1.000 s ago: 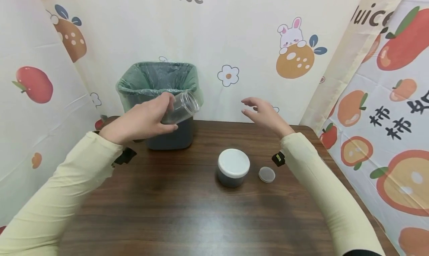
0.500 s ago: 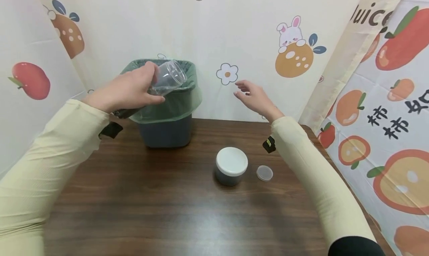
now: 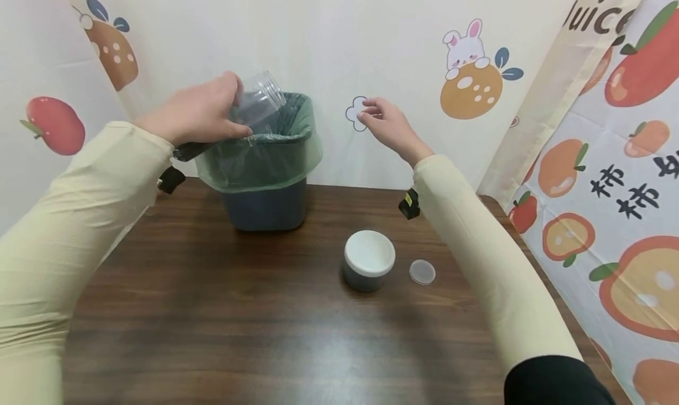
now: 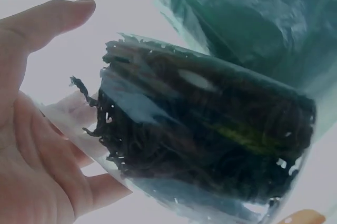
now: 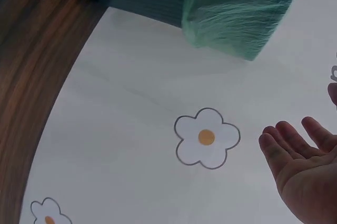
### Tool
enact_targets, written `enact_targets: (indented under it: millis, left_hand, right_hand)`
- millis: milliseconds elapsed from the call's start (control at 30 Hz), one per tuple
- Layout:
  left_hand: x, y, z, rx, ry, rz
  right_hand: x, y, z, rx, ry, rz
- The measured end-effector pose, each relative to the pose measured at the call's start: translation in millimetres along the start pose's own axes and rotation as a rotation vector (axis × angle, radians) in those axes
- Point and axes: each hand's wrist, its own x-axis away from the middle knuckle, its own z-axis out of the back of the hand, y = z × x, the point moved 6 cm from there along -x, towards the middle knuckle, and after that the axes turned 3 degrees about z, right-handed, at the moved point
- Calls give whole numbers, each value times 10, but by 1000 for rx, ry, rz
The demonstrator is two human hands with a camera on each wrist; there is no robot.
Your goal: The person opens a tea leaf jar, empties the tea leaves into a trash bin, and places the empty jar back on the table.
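Observation:
My left hand (image 3: pixel 196 111) grips a clear screw-neck jar (image 3: pixel 257 104). It overlaps the opening of a dark bin (image 3: pixel 265 207) with a green liner bag (image 3: pixel 260 166). The jar leans, its uncapped mouth toward the upper right. In the left wrist view, dark twisted strands (image 4: pixel 205 124), like dried tea leaves, fill the jar's near part, a few poking loose toward the hand. Thumb and fingers lie on either side of the jar there. Raised before the back curtain, my right hand (image 3: pixel 391 127) holds nothing, its fingers loosely bent.
On the brown wooden table (image 3: pixel 239 310) stands a dark round tub with a white lid (image 3: pixel 369 253). A small translucent lid (image 3: pixel 422 272) lies to its right. Fruit-printed curtains (image 3: pixel 339 45) close off the back and both sides.
My left hand has carried the jar up and to the left, from before the bin's front to over its opening. My right hand has also risen and shifted left.

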Motion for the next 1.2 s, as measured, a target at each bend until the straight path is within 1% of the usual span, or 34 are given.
enact_targets:
  millis: [167,300,533,667,767,833,967,1067,1200]
  left_hand:
    - [-88,-101,49,-18,2,26]
    - [-160,-178,98,-47,5,57]
    - [-261,-263,184,-99,19,90]
    - [-310,-287,182,-107,36,97]
    - [-346,-302,166,-108,59,92]
    - [-365,-311,153,-108,72,90]
    - [-384,-327,128,-102,83,98]
    - [-382,-337,102,-96,74,103]
    - [-363,-358,71,-105,56,114]
  right_hand:
    - [-112,-101,-62,-19,0,-42]
    - [-178,-175,-161,-27,-18,-72]
    - [-288,-283,-391,-13,-67,-95]
    - [-347,-329,-555,2,-107,-100]
    - [-383,-353,-688,-13,-134,-109]
    - [-410,-369,-765,-49,-120,-118]
    - [-453,-358,-906,-165,-31,-164]
    - [-468,-314,-1014,-260,27,-215]
    - [-473,-293,-1121,-388,68,-253]
